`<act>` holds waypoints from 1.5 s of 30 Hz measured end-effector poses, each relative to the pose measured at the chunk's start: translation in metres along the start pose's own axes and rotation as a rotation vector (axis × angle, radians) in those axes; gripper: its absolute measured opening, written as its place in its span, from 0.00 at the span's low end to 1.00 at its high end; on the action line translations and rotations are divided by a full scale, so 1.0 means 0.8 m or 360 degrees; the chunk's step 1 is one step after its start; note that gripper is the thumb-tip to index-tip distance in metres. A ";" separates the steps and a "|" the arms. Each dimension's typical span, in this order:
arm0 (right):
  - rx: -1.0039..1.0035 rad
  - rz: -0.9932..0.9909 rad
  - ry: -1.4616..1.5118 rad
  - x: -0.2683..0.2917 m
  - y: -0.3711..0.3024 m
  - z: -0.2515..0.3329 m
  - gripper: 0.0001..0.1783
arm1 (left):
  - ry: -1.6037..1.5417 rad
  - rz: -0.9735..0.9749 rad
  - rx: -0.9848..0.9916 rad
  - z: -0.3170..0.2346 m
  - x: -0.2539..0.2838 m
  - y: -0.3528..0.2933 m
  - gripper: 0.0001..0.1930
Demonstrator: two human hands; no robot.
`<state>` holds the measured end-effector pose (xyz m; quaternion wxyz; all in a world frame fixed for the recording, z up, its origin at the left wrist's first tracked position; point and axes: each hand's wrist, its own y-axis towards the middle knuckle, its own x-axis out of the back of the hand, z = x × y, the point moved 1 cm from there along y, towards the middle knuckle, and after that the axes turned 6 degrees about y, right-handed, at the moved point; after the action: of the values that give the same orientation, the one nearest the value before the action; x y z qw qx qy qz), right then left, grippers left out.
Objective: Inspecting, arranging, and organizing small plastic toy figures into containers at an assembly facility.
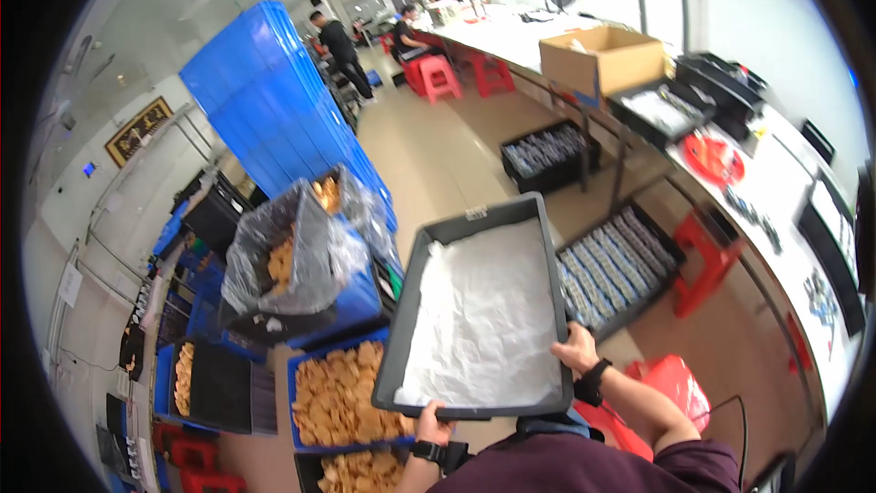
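With both hands I hold up a shallow black tray (553, 283), tilted and in front of my body. Crumpled white lining paper (484, 319) covers its bottom, and nothing else shows inside. My left hand (433, 424) grips the near edge at its left part, with its fingers partly hidden by the rim. The right-hand side near the close corner is clasped by my right hand (575, 348), thumb over the rim. Below and left of the tray, a blue crate (293, 393) holds many flat tan pieces (338, 393). A black crate (306, 470) with similar pieces stands nearer.
Bins lined with clear plastic (246, 246) stand left, before tall stacked blue crates (265, 100). On the right, black crates of small parts (620, 274) lie under a long white table (776, 155). A red stool (707, 265) and red bag (675, 383) are close by. Two people are farther back.
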<state>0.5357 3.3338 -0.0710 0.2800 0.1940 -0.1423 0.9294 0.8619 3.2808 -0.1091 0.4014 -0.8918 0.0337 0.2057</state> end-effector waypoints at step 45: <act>-0.0682 -0.0477 0.0314 -0.199 1.367 -0.042 0.24 | 0.0728 -0.0072 0.0418 -0.608 -0.727 1.244 0.10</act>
<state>0.0188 2.3946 -0.3416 0.4616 0.0578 -0.2772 0.8407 0.2718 2.1925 -0.2904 0.5001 -0.8560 0.1302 -0.0165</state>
